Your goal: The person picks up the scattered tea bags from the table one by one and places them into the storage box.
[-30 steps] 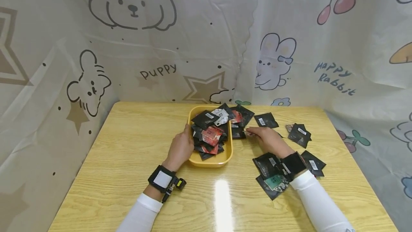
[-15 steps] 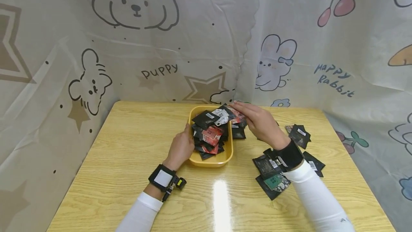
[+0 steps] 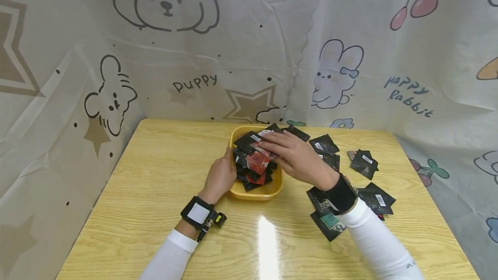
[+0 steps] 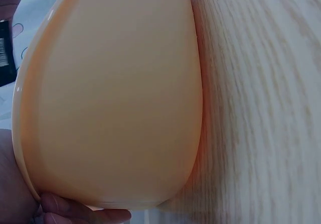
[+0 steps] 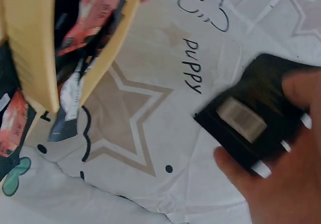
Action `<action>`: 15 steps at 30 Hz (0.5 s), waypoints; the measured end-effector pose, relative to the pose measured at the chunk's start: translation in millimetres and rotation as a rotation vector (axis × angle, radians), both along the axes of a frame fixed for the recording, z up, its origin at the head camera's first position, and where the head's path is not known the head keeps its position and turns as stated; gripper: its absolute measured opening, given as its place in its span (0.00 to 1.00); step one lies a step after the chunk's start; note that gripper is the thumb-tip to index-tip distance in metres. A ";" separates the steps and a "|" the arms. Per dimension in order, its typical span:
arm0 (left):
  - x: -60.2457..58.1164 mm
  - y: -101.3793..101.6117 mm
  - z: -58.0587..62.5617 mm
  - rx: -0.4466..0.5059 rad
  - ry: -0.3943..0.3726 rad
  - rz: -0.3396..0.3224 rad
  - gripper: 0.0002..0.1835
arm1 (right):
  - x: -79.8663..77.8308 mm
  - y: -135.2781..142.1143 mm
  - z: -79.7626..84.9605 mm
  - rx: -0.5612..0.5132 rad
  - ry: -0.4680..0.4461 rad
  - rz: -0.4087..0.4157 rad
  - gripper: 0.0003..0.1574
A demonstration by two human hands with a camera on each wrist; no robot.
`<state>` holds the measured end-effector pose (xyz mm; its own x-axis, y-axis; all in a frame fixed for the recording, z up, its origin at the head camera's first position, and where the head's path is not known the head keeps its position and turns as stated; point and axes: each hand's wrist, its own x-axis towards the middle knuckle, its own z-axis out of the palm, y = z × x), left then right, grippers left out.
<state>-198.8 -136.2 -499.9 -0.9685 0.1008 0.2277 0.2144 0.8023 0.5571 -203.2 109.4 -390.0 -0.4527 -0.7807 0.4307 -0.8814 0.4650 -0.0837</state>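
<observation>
A yellow plastic bin (image 3: 254, 197) stands on the table, heaped with flat black packets, some with red-printed faces (image 3: 256, 163). My left hand (image 3: 221, 178) grips its left rim; the left wrist view shows fingers (image 4: 75, 211) against the outer wall (image 4: 115, 93). Over the bin's right side, my right hand (image 3: 299, 159) holds one black packet (image 5: 243, 119) between thumb and fingers. Its white barcode label faces the right wrist camera, while a red-printed side shows in the head view. Part of the heap is hidden under the right hand.
More black packets lie right of the bin: one near the back (image 3: 324, 144), a small pile (image 3: 364, 164), others by the right wrist (image 3: 379, 200), and a green-printed one (image 3: 330, 224) nearer me. Behind the table hangs a cartoon-printed cloth (image 3: 186, 55).
My right hand has lifted a packet from the table right of the bin, risen past the back right corner and moved left over the heap. The left hand has stayed on the rim.
</observation>
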 end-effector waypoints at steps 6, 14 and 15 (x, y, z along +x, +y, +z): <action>-0.1 0.7 1.3 0.004 -0.012 -0.002 0.32 | 9.0 12.3 -10.3 0.218 -0.148 -0.046 0.47; 0.2 2.3 2.2 0.000 -0.041 0.001 0.31 | -1.2 48.7 -4.6 0.202 -0.180 -0.198 0.51; 0.1 2.5 2.5 0.003 -0.048 0.001 0.31 | -2.9 55.8 -4.9 0.196 -0.194 -0.224 0.51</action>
